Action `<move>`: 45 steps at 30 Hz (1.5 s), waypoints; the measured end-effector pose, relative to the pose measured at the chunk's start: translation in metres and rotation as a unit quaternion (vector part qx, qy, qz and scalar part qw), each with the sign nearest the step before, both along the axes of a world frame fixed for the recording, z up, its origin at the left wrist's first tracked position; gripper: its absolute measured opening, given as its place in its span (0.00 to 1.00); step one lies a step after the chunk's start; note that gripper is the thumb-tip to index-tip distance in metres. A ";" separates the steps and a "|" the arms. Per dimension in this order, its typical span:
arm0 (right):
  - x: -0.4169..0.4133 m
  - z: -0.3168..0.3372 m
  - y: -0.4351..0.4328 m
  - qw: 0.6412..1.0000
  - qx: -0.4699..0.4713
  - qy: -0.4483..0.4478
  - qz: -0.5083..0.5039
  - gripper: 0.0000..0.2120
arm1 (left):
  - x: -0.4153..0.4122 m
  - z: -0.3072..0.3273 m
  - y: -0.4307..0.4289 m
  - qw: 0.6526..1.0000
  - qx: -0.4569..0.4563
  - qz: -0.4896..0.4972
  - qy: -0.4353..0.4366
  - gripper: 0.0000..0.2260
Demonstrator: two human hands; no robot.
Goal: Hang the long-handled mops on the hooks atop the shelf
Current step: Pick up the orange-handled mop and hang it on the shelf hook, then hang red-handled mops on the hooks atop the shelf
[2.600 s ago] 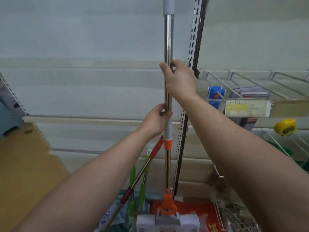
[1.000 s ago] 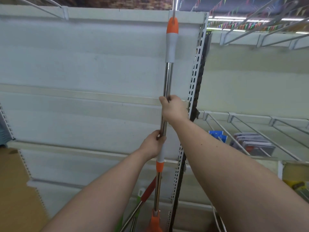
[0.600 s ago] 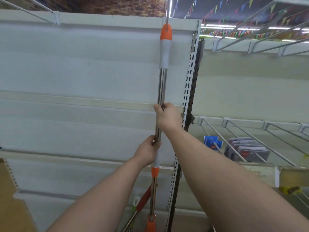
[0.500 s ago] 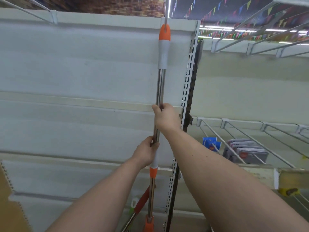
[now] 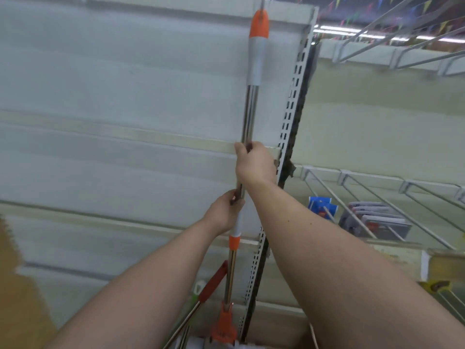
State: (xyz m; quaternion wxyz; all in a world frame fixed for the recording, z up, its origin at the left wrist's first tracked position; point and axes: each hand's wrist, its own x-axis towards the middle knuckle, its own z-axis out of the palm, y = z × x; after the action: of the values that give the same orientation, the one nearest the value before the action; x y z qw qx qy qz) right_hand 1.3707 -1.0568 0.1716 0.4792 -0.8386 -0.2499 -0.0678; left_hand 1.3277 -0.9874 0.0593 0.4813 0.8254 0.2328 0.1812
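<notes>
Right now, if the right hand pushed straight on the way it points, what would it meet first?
Probably the shelf's back panel, near its pale strip. The right hand grips the mop pole just in front of it, though the gap is hard to judge.

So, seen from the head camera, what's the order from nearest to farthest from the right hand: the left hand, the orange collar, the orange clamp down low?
1. left hand, just below the right hand on the mop pole.
2. orange collar, directly under the left hand.
3. orange clamp, at the pole's foot.
</notes>
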 end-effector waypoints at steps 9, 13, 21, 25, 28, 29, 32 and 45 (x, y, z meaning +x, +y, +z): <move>-0.010 -0.033 0.002 0.999 0.020 0.008 -0.024 0.15 | -0.038 -0.020 -0.011 0.998 -0.002 -0.011 0.058 0.23; -0.014 -0.056 -0.004 0.999 0.032 0.030 -0.028 0.16 | -0.055 -0.032 -0.011 0.996 -0.034 -0.011 0.083 0.23; -0.017 -0.126 -0.021 0.992 -0.043 0.103 -0.054 0.18 | -0.105 -0.066 0.004 0.992 -0.041 0.030 0.115 0.19; -0.030 -0.174 -0.033 0.983 -0.082 0.158 -0.045 0.17 | -0.129 -0.091 0.010 0.988 -0.059 0.050 0.133 0.19; -0.040 -0.206 -0.036 0.978 -0.090 0.188 -0.022 0.13 | -0.146 -0.107 0.016 0.985 -0.060 0.071 0.145 0.19; -0.043 -0.216 -0.035 0.975 -0.099 0.199 -0.013 0.12 | -0.151 -0.112 0.018 0.984 -0.062 0.076 0.150 0.19; -0.055 -0.245 -0.029 0.959 -0.137 0.248 0.010 0.11 | -0.163 -0.129 0.023 0.980 -0.067 0.091 0.162 0.19; -0.084 -0.380 0.024 0.878 -0.163 0.450 0.024 0.17 | -0.220 -0.229 0.068 0.963 -0.143 0.115 0.199 0.18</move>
State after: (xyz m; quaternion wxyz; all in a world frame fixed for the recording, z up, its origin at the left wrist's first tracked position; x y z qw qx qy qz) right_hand 1.2862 -1.0330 -0.2084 0.3980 -0.8387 -0.0343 0.3702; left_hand 1.1081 -0.9192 -0.1696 0.5139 0.7354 0.4404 0.0322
